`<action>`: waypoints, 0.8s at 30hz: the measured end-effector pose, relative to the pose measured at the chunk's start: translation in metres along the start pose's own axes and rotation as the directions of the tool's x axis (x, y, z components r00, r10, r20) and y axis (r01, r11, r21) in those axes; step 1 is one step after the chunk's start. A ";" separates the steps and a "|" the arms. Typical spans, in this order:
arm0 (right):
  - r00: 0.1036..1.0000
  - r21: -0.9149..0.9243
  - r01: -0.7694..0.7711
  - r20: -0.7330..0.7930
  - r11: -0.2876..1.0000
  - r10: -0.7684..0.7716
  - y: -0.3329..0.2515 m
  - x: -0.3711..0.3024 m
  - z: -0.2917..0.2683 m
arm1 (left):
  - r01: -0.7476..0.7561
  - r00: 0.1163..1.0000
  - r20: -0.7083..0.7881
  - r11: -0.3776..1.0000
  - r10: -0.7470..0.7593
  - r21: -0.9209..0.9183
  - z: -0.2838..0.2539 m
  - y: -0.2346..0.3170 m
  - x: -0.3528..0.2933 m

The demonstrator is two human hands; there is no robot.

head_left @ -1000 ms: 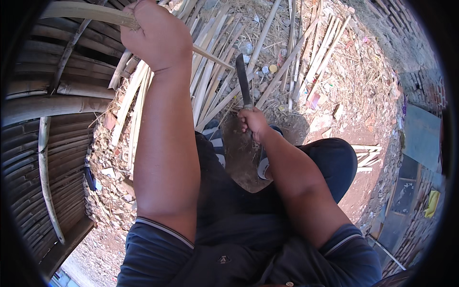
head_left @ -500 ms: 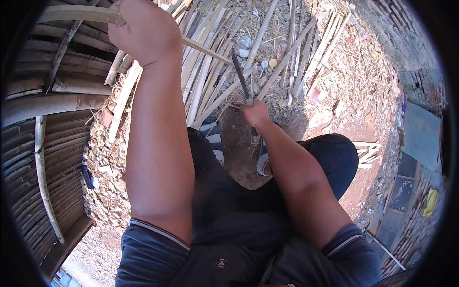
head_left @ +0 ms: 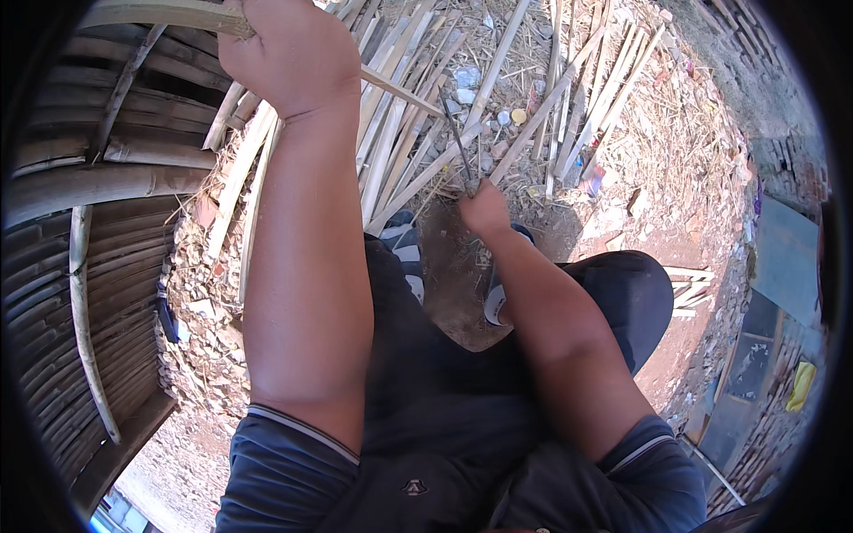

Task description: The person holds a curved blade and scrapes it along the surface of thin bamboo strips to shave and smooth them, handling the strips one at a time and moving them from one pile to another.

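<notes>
My left hand [head_left: 289,58], raised at the upper left, is closed around a long split bamboo strip [head_left: 402,91]. One end of the strip runs out past the left edge of the fist, and the other slopes down toward the middle. There it meets or nearly meets the dark, narrow blade of a long knife [head_left: 457,133]; I cannot tell whether they touch. Lower down, between my knees, my right hand [head_left: 485,211] is wrapped around the knife's handle, which the fingers mostly hide. The blade points up and slightly left, seen nearly edge-on.
Many split bamboo strips [head_left: 384,169] lie on the littered ground ahead. A few more short strips [head_left: 689,289] are beside my right knee. A slatted bamboo structure [head_left: 124,311] stands close on the left. Brick wall [head_left: 804,169] and leaning panels [head_left: 782,253] line the right.
The whole view has shifted a little, so most things sit slightly farther right. The knife blade has turned and looks thinner. Both hands keep their holds.
</notes>
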State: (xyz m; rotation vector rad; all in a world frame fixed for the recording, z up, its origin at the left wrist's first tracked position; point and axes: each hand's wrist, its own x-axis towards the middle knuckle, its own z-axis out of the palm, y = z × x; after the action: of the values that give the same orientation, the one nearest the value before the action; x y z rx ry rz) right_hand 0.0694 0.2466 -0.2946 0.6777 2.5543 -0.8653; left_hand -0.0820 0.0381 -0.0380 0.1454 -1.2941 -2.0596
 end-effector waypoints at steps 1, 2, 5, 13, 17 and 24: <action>1.000 0.102 0.013 -0.029 0.995 -0.010 -0.004 -0.003 -0.001 | -0.044 0.999 -0.031 0.999 0.044 0.009 0.002 0.000 -0.003; 0.998 0.202 0.027 -0.058 0.979 -0.016 -0.009 -0.005 -0.001 | -0.087 0.994 -0.062 0.996 0.088 0.019 0.007 -0.001 -0.004; 0.984 0.428 0.116 -0.176 0.896 -0.043 -0.046 -0.017 -0.030 | -0.228 0.971 -0.055 0.970 0.233 0.089 0.016 -0.002 -0.008; 1.000 -0.017 0.016 -0.024 1.000 -0.016 -0.005 0.002 -0.001 | -0.048 0.992 -0.116 0.999 0.045 -0.025 0.027 0.009 -0.011; 1.000 0.049 -0.011 0.012 0.999 0.010 -0.002 -0.007 0.007 | -0.121 0.989 -0.089 0.993 0.120 0.001 0.022 0.008 -0.019; 0.929 0.731 -0.304 0.370 0.610 0.019 0.002 0.006 0.006 | -0.110 0.988 -0.107 0.994 0.112 0.029 0.025 0.005 -0.008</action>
State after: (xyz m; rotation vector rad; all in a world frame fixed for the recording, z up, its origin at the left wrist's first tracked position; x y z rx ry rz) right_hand 0.0669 0.2462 -0.3034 0.8833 1.6860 -1.8781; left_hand -0.0840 0.0602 -0.0233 0.1880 -1.2322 -1.9168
